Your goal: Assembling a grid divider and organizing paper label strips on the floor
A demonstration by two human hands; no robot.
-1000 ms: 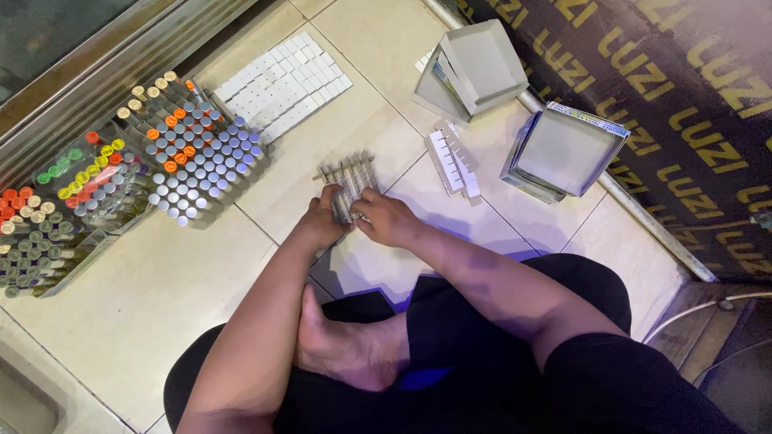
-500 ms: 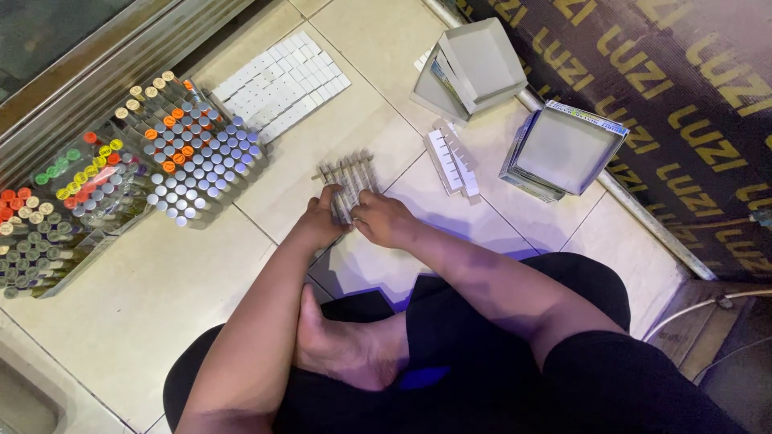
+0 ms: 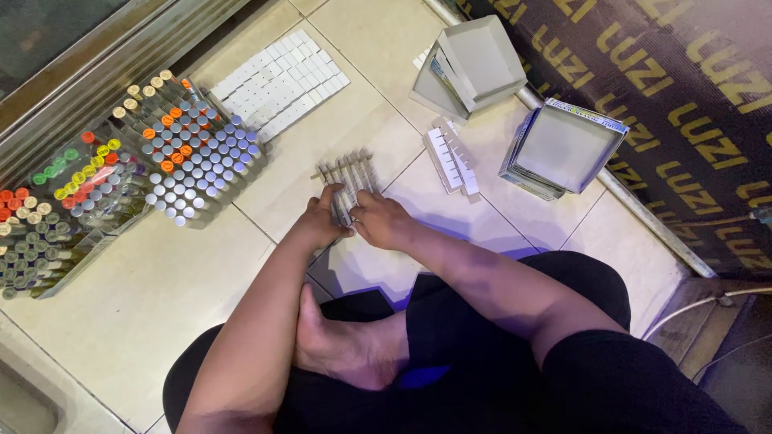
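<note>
Both the left hand (image 3: 320,221) and right hand (image 3: 384,221) pinch the near ends of a row of thin tubes (image 3: 347,173), which a slack grip could scatter across the tiled floor (image 3: 145,297).

Two open grey cardboard boxes (image 3: 474,64) (image 3: 563,149) sit on the floor tiles at upper right, the nearer one with a coloured rim band. A flat sheet of white labels (image 3: 281,80) (small rectangles in rows) lies at upper centre.
</note>
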